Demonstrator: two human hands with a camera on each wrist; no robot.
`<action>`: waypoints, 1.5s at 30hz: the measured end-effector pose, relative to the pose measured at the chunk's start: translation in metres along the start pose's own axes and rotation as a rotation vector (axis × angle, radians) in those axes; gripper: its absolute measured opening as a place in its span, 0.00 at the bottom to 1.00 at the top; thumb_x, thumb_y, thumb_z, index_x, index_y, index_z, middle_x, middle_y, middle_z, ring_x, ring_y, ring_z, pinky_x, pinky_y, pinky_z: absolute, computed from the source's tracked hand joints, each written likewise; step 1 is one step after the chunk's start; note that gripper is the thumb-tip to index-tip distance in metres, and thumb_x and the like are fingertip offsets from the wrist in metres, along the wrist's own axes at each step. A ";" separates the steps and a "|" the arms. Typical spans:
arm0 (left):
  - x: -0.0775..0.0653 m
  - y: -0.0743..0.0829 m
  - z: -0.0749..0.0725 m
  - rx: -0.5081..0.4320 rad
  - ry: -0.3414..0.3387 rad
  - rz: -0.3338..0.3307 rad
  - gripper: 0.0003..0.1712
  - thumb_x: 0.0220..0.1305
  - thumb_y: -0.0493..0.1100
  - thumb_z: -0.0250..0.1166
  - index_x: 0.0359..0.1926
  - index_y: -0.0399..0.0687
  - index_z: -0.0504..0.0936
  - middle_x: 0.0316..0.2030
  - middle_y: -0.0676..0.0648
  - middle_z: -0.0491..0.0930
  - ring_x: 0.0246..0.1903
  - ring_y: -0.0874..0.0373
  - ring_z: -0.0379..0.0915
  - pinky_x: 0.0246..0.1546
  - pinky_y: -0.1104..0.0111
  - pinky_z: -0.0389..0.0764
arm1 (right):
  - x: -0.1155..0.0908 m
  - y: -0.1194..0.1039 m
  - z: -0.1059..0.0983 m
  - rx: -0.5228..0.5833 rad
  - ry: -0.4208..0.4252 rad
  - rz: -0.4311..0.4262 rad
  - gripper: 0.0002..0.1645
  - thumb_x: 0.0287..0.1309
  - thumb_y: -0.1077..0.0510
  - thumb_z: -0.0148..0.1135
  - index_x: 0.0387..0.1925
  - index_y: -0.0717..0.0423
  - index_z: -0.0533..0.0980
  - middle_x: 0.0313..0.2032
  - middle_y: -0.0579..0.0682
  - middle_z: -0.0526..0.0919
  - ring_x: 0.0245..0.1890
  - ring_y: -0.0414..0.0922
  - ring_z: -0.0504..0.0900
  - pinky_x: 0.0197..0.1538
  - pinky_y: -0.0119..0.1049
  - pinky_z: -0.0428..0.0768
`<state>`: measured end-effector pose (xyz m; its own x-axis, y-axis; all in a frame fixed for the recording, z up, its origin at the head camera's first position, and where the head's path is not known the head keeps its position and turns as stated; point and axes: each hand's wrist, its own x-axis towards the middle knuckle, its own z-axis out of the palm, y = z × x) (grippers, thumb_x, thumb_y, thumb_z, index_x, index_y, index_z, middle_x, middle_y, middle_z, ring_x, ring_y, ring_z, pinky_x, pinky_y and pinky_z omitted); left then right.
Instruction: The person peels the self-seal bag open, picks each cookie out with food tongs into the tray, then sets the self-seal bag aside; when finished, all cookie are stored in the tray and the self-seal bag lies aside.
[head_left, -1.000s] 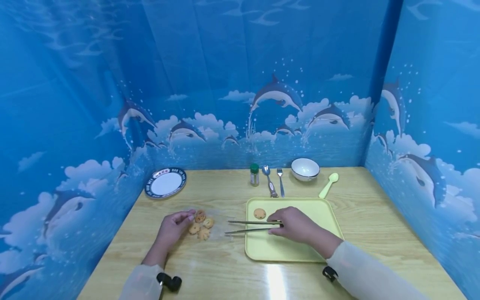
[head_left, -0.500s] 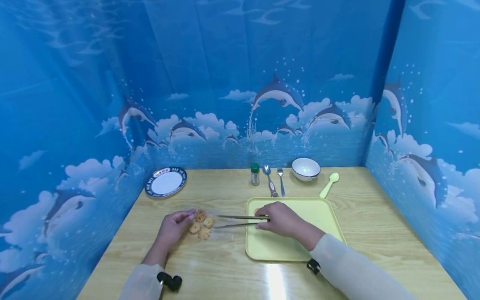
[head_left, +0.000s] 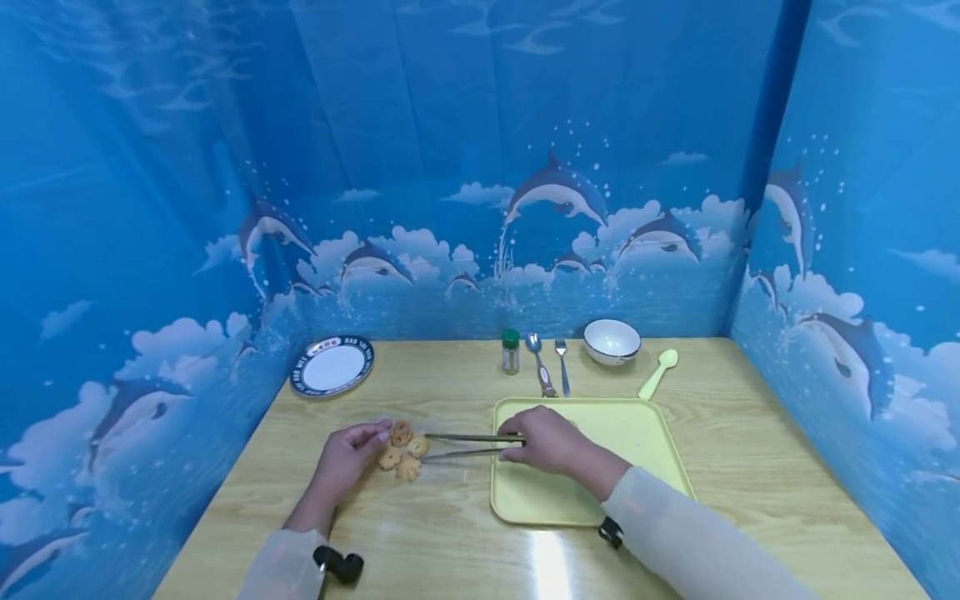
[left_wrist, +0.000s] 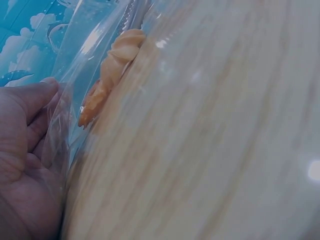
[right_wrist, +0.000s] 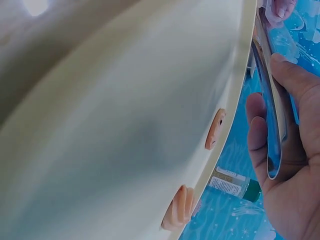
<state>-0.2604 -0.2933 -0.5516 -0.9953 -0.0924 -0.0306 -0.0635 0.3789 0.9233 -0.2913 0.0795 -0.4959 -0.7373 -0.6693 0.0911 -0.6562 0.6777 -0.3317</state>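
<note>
My left hand (head_left: 347, 460) pinches the edge of a clear plastic bag (left_wrist: 85, 47) lying on the table at the left. Several butter cookies (head_left: 407, 467) sit in the bag, some ring-shaped and some fluted. Held in my right hand (head_left: 553, 443) over the tray's left side are metal tongs (head_left: 468, 437), their arms spread apart. The tong tips point left and reach the right side of the cookies. Below the right hand is the yellow tray (head_left: 637, 467). In the right wrist view it bears a flat cookie (right_wrist: 216, 129) and a ridged cookie (right_wrist: 177, 209), mostly hidden from the head view.
Behind the tray stand a green-capped jar (head_left: 511, 353), a metal spoon (head_left: 542, 364), a fork (head_left: 563, 367) and a white bowl (head_left: 612, 342). A pale green spoon (head_left: 658, 372) lies right of them. A blue-rimmed plate (head_left: 332, 367) is at the back left.
The right hand and tongs have moved left, bringing the tips from the tray side to the cookies; the hand now covers the flat cookie. My left hand stays in place.
</note>
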 end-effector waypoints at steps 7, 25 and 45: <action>-0.001 -0.001 0.000 0.002 -0.006 0.024 0.12 0.68 0.49 0.69 0.48 0.50 0.87 0.60 0.51 0.83 0.67 0.51 0.73 0.72 0.52 0.69 | 0.007 -0.004 0.002 0.007 -0.004 -0.004 0.22 0.61 0.43 0.71 0.53 0.48 0.84 0.47 0.44 0.90 0.47 0.42 0.87 0.54 0.40 0.86; 0.002 -0.002 -0.001 0.002 -0.004 0.003 0.12 0.68 0.50 0.69 0.47 0.51 0.87 0.60 0.51 0.83 0.67 0.50 0.74 0.73 0.50 0.69 | 0.009 -0.009 0.003 -0.019 0.002 -0.012 0.22 0.61 0.42 0.70 0.53 0.47 0.84 0.48 0.44 0.90 0.48 0.44 0.87 0.56 0.42 0.85; 0.000 0.001 0.000 0.020 -0.001 -0.008 0.12 0.68 0.50 0.68 0.47 0.51 0.87 0.61 0.51 0.83 0.68 0.49 0.73 0.73 0.49 0.67 | -0.039 0.012 -0.011 0.044 0.067 0.074 0.19 0.61 0.43 0.71 0.51 0.45 0.86 0.47 0.43 0.90 0.49 0.44 0.88 0.55 0.43 0.86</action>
<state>-0.2608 -0.2934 -0.5504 -0.9947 -0.0951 -0.0384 -0.0732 0.3962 0.9152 -0.2723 0.1174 -0.4936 -0.7934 -0.5954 0.1266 -0.5932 0.7096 -0.3802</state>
